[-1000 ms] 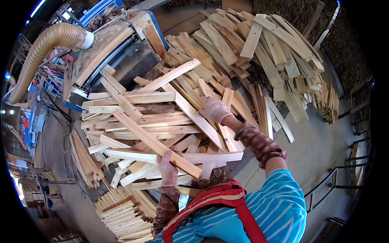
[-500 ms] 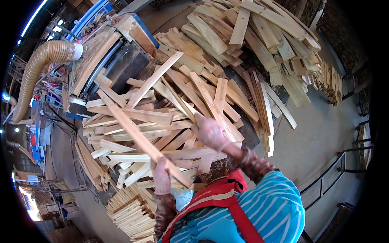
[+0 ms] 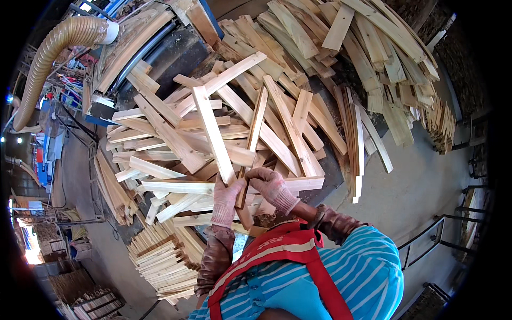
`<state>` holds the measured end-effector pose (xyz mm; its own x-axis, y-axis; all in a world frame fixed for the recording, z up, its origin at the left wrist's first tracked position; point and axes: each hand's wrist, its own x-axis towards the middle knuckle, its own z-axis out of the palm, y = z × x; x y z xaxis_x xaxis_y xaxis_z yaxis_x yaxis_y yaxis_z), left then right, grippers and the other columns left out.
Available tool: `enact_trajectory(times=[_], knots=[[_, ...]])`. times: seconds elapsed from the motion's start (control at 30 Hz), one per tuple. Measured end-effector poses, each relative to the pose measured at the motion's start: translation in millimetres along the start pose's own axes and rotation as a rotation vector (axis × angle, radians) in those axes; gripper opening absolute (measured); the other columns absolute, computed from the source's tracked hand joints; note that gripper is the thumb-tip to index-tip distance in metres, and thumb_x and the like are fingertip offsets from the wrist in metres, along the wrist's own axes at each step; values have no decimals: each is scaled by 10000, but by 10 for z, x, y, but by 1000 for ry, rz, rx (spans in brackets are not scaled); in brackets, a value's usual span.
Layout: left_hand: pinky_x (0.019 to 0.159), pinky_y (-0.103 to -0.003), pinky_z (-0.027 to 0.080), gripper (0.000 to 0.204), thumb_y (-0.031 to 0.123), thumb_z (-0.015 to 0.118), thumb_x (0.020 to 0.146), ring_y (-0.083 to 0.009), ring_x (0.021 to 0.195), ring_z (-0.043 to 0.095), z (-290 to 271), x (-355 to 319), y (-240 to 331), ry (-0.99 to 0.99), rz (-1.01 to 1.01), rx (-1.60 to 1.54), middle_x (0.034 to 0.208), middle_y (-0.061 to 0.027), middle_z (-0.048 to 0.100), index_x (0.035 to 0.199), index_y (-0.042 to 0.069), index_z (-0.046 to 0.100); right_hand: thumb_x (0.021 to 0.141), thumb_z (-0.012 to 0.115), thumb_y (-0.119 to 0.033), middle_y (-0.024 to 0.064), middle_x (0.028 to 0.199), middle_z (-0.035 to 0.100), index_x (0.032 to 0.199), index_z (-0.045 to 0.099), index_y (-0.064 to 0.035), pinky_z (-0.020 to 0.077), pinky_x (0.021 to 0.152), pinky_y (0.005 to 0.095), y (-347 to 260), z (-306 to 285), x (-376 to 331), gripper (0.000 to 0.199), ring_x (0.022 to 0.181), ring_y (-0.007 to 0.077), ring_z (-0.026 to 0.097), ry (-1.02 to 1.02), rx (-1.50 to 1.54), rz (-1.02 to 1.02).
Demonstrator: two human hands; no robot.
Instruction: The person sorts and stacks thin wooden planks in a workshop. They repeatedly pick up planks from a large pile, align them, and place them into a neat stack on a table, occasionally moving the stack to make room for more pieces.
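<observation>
Here, in the lower centre, the gloved left hand (image 3: 228,200) clamps a flat pale wooden slat (image 3: 213,133), and the right hand (image 3: 273,189) closes on a narrower rough strip (image 3: 252,141), above the heap of planks (image 3: 160,133).

The lower end of the narrow slat (image 3: 250,144) is being covered by the gloved right hand (image 3: 274,188), and the pale board (image 3: 213,133) is being hidden at its near end by the left hand (image 3: 226,200). The bench under the loose pile (image 3: 176,144) is being buried entirely.

Loose wood slats (image 3: 176,141) crowding everywhere
</observation>
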<state>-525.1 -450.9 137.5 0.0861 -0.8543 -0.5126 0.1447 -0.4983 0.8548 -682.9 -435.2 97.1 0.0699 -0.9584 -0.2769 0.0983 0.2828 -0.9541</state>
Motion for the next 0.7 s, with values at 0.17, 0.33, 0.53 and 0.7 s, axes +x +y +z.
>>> enact_trajectory(times=[0.17, 0.33, 0.53, 0.7], knots=[[807, -291, 582, 597, -87, 677, 813, -178, 940, 674, -133, -70, -102, -103, 36, 95, 1099, -82, 667, 1373, 16, 495, 914, 669, -41, 70, 932, 748, 1056, 734, 21, 552, 760, 257, 88, -4, -141, 168, 832, 120, 678, 74, 404, 172], [780, -324, 602, 584, -96, 658, 824, -210, 918, 691, -110, -329, -158, -98, -64, -92, 1111, -99, 674, 1379, 17, 513, 958, 628, -80, 49, 919, 712, 1098, 711, 4, 554, 785, 281, 233, -138, -302, 183, 825, 135, 661, 337, 407, 170], [786, -338, 618, 523, -65, 655, 839, -229, 946, 701, 58, -431, -40, -147, -67, -90, 1150, -118, 678, 1348, -10, 548, 938, 672, -278, 90, 1027, 683, 1364, 559, 43, 540, 730, 294, -99, -334, 14, 545, 860, 148, 628, 73, 296, 97], [778, -320, 613, 368, -5, 663, 894, -205, 901, 704, -57, -278, -293, -124, -58, 45, 1102, -103, 691, 1254, 0, 585, 946, 710, -173, 157, 1293, 638, 1479, 416, 112, 508, 989, 316, -24, -331, 59, 672, 1138, 207, 618, 112, 316, -23]])
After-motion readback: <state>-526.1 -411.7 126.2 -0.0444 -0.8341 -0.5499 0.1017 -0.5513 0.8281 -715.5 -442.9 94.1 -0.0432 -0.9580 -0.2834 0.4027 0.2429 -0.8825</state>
